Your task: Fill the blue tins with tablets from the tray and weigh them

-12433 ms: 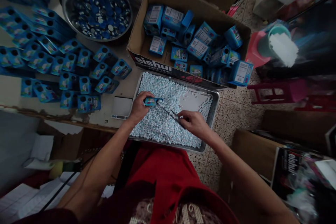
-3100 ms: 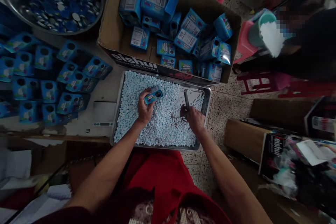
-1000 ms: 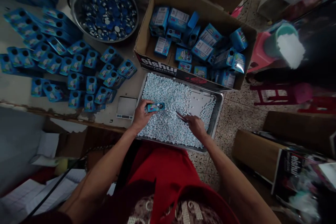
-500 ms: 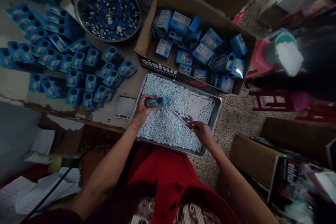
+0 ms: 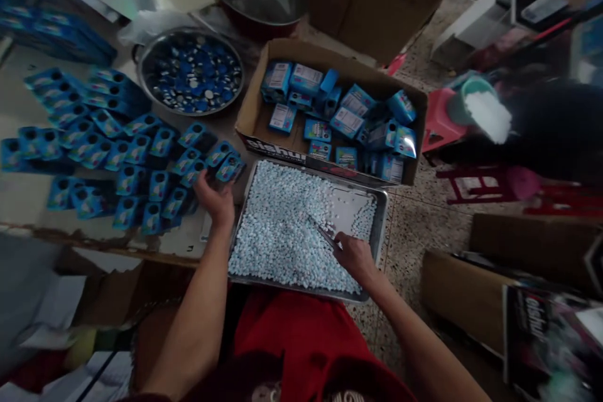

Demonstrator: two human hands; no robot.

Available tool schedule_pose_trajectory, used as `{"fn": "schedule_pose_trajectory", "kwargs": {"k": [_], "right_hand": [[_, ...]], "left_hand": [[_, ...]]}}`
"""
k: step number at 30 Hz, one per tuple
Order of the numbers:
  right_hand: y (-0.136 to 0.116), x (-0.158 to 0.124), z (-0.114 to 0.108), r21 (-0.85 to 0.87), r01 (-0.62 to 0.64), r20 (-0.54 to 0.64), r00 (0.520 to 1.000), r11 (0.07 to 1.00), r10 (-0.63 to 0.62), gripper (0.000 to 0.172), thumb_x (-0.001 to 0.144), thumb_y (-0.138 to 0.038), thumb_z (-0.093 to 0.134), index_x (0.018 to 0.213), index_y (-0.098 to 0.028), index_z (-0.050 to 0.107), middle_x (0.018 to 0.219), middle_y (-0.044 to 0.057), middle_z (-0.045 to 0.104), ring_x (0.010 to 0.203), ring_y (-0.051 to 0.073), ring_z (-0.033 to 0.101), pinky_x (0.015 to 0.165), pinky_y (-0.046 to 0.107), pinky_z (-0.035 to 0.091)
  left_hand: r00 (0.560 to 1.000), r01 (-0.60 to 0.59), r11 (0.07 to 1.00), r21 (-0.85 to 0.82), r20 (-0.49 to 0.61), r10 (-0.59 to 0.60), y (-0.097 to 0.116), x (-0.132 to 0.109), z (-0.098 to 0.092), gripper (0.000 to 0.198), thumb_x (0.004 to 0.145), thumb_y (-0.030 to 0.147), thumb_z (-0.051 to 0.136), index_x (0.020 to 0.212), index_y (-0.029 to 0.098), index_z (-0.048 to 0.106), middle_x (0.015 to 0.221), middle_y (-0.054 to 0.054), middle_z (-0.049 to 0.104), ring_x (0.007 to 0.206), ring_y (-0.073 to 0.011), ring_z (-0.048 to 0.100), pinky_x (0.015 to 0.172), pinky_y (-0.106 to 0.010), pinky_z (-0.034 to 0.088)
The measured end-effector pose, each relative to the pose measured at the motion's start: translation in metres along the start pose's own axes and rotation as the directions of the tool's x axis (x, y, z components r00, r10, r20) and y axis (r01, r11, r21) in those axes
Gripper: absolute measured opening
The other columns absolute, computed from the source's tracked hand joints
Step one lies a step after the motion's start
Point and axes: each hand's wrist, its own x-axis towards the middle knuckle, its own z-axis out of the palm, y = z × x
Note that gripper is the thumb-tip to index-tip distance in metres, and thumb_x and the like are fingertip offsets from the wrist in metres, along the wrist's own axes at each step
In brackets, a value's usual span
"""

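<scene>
On the far side of the table, a metal basin [image 5: 147,72] full of blue and silver discs stands left of a carton [image 5: 292,156] loaded with blue boxes. The carton crowds the far edge of the tray [image 5: 343,208]. More boxes [image 5: 129,180] pack the table on the left. To the right, beyond the tray, are a red stool [image 5: 475,183] and a green bucket [image 5: 461,107].

Pale blue and white pellets [image 5: 277,232] cover most of the tray; its far right is partly bare. There the right hand [image 5: 355,257] grips a narrow scoop [image 5: 323,230], tip among the pellets. At the pack's right edge, the left hand [image 5: 217,201] curves, thumb and fingers apart, at a bright blue printed box [image 5: 230,165]; I cannot tell whether it holds it.
</scene>
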Motion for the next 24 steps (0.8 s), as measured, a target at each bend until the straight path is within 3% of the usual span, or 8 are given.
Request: {"fn": "schedule_pose_trajectory", "kwargs": {"k": [2,4,7,9,12,15,20,24], "right_hand": [[0.011,-0.005,0.000,-0.012,-0.016,-0.043,0.999,1.000,0.016,0.025,0.093,-0.019,0.054,0.115,-0.021,0.066,0.105,0.008,0.077,0.094,0.021,0.074,0.072,0.027,0.043],[0.030,-0.008,0.006,-0.008,-0.081,-0.074,0.994,0.997,0.081,0.023,0.095,-0.016,0.051,0.114,-0.019,0.064,0.106,0.008,0.077,0.094,0.021,0.074,0.070,0.028,0.043],[0.056,-0.007,0.023,0.023,-0.211,-0.093,0.973,0.977,0.212,0.021,0.098,-0.014,0.046,0.110,-0.018,0.062,0.103,0.010,0.077,0.090,0.021,0.074,0.067,0.029,0.043],[0.061,-0.003,0.038,0.052,-0.252,-0.097,0.962,0.966,0.256,0.021,0.098,-0.012,0.045,0.110,-0.018,0.061,0.100,0.010,0.077,0.087,0.021,0.074,0.065,0.029,0.043],[0.043,0.005,0.061,0.084,-0.254,-0.115,0.958,0.963,0.263,0.026,0.098,-0.010,0.043,0.116,-0.020,0.060,0.099,0.012,0.077,0.085,0.022,0.074,0.065,0.030,0.046],[0.002,0.014,0.077,0.118,-0.216,-0.151,0.961,0.969,0.233,0.032,0.098,-0.007,0.040,0.119,-0.021,0.059,0.100,0.014,0.075,0.087,0.023,0.073,0.068,0.031,0.048],[-0.059,0.041,0.078,0.246,-0.128,-0.125,0.979,0.961,0.163,0.028,0.095,-0.005,0.041,0.112,-0.018,0.059,0.101,0.015,0.072,0.089,0.023,0.069,0.073,0.030,0.048],[-0.064,0.067,0.075,0.510,-0.085,-0.202,0.955,0.856,0.216,0.030,0.085,-0.005,0.049,0.111,-0.015,0.060,0.097,0.012,0.071,0.083,0.022,0.064,0.071,0.029,0.042]], "left_hand": [[0.996,-0.060,0.993,0.103,-0.059,0.066,0.020,-0.013,-0.004,0.060,0.082,0.041,0.076,0.133,0.022,0.052,0.128,-0.012,0.055,0.122,-0.0349,0.051,0.111,-0.057,0.039],[0.978,-0.196,0.972,0.132,0.103,0.183,0.041,-0.028,0.000,0.037,0.088,0.038,0.070,0.122,0.025,0.061,0.118,-0.009,0.062,0.116,-0.0326,0.056,0.107,-0.055,0.044],[0.788,-0.433,0.901,-0.020,0.477,0.390,0.060,-0.041,0.033,0.019,0.093,0.033,0.063,0.110,0.026,0.069,0.109,-0.010,0.067,0.109,-0.0286,0.061,0.102,-0.050,0.048],[0.724,-0.492,0.869,-0.049,0.531,0.440,0.059,-0.038,0.070,0.025,0.092,0.037,0.066,0.114,0.025,0.069,0.117,-0.013,0.067,0.118,-0.0317,0.059,0.105,-0.053,0.046],[0.803,-0.454,0.891,0.027,0.446,0.395,0.048,-0.028,0.117,0.044,0.084,0.047,0.074,0.122,0.024,0.067,0.132,-0.016,0.062,0.133,-0.0391,0.049,0.115,-0.066,0.028],[0.844,-0.399,0.916,0.050,0.411,0.345,0.039,-0.030,0.137,0.049,0.082,0.051,0.076,0.123,0.025,0.068,0.140,-0.016,0.057,0.142,-0.0409,0.039,0.120,-0.067,0.010],[0.824,-0.382,0.921,0.074,0.478,0.303,0.046,-0.072,0.137,0.036,0.087,0.042,0.069,0.119,0.024,0.070,0.140,-0.017,0.054,0.135,-0.0387,0.044,0.114,-0.064,0.027],[0.829,-0.327,0.933,0.150,0.519,0.207,0.071,-0.123,0.139,0.028,0.094,0.032,0.057,0.115,0.019,0.069,0.134,-0.018,0.057,0.127,-0.0344,0.050,0.111,-0.058,0.038]]}}
